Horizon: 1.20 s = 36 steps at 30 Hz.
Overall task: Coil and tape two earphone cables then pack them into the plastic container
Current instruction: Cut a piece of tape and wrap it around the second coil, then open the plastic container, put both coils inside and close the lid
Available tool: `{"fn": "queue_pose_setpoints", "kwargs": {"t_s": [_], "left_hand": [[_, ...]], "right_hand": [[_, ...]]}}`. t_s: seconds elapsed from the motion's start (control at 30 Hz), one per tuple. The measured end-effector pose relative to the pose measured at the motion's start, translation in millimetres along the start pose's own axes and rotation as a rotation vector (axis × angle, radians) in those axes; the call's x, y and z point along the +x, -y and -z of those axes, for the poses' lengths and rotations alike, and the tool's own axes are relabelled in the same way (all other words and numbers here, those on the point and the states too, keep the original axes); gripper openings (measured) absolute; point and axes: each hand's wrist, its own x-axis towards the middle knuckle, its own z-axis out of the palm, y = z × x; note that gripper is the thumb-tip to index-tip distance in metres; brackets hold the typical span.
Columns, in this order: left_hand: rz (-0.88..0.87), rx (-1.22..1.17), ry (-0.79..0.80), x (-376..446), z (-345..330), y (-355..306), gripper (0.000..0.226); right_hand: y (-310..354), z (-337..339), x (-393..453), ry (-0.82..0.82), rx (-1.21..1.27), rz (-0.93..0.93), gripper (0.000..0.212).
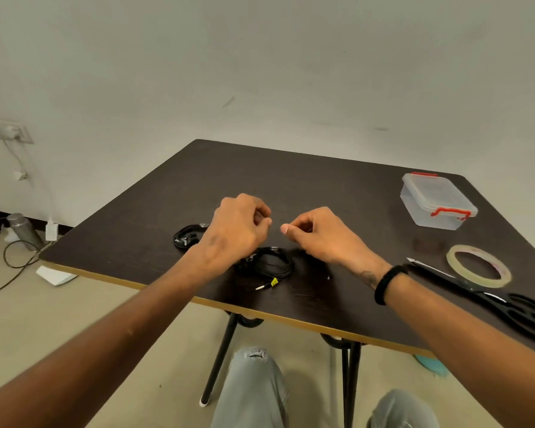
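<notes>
Dark wood-grain counter (322, 186) w/ yellow edge, on black legs, seen from head cam.

Hands: left hand (235, 230) and right hand (318, 234) both raised just above counter ctr, fingers curled, thumb and forefinger tips pinched, tips facing each other and slightly apart. Presumably a piece of clear tape stretched between them, but it cannot be made out; what each pinch holds cannot be told. Black band (386, 284) on right wrist.

Task items:
- Coiled black earphone cable no. 1 (187, 236) at 9 o'clock of the left hand, flat on counter, partly hidden by that hand.
- Coiled black earphone cable no. 2 (271, 264) at 6 o'clock under the hands, flat on counter; jack plug w/ yellow tag (274, 282) sticks out toward near edge.
- Clear plastic container (436, 200), lid on, red latches, at 2 o'clock near far right corner, well apart from both coils.

Tools: clear tape roll (478, 266) flat at 3 o'clock; black scissors (482, 296) just beside it, nearer side, blades closed, tip pointing twd the right wrist.
</notes>
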Motion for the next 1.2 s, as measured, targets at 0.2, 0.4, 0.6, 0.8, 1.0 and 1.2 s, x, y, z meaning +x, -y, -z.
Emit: {"fn": "queue_pose_setpoints", "kwargs": {"t_s": [0.2,0.4,0.6,0.8,1.0,1.2], "left_hand": [[-0.094,-0.136,0.091,39,-29,-62,0.019],[-0.162,-0.202,0.174,90,-76,-132,0.024],[-0.210,-0.250,0.203,155,-141,-182,0.028],[-0.281,-0.057,0.376,217,-212,-211,0.047],[-0.271,0.069,0.510,258,-236,-229,0.051],[-0.088,-0.055,0.444,262,-219,-219,0.042]], "right_hand": [[-19,45,-7,-0.085,-0.020,0.008,0.039],[-62,116,2,-0.289,-0.196,-0.050,0.030],[-125,182,6,-0.655,-0.134,-0.308,0.064],[-187,194,1,-0.593,-0.054,-0.479,0.069],[-209,194,8,-0.588,0.067,-0.515,0.049],[-209,204,16,-0.574,0.097,-0.546,0.045]]}}
